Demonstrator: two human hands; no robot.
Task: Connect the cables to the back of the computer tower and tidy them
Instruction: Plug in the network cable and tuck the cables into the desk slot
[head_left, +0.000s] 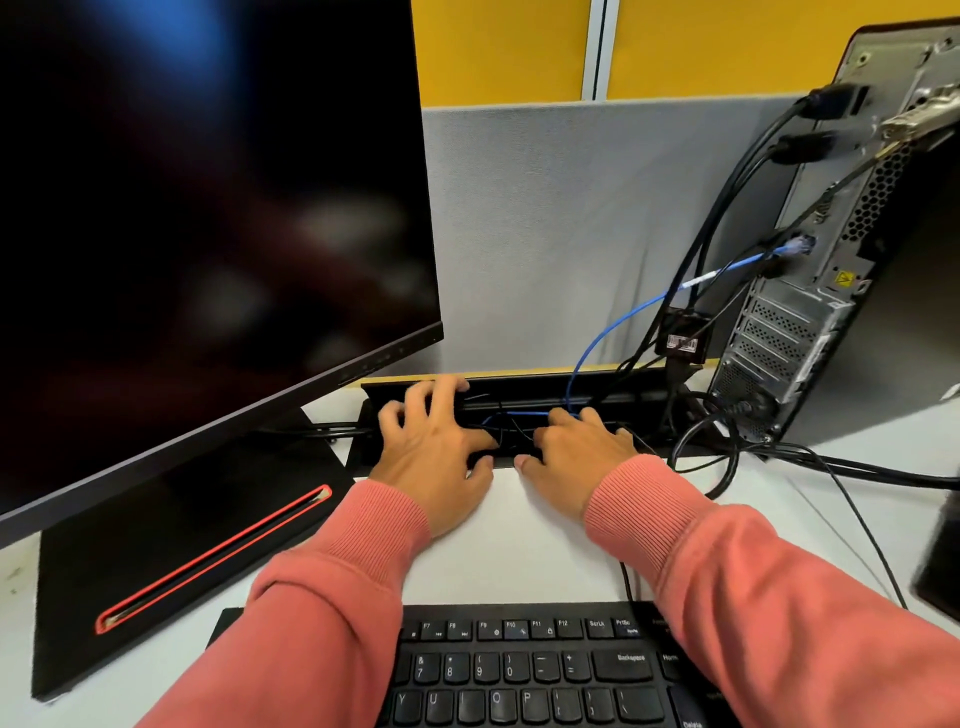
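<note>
The computer tower (810, 322) stands at the right with its back panel facing me. Several black cables (727, 208) and a blue network cable (623, 317) are plugged into it and drop into a black cable tray (649, 395) at the desk's rear edge. My left hand (436, 441) rests on the tray with its fingers spread and its thumb at the front lip. Over the tray's opening, my right hand (576, 447) has its fingers bent down onto the blue and black cables inside. Its fingertips are hidden.
A large dark monitor (208, 208) on a black base with a red slot (208, 561) fills the left. A black keyboard (524, 670) lies near me. More black cables (857, 467) loop on the white desk beside the tower. A grey partition (571, 234) stands behind.
</note>
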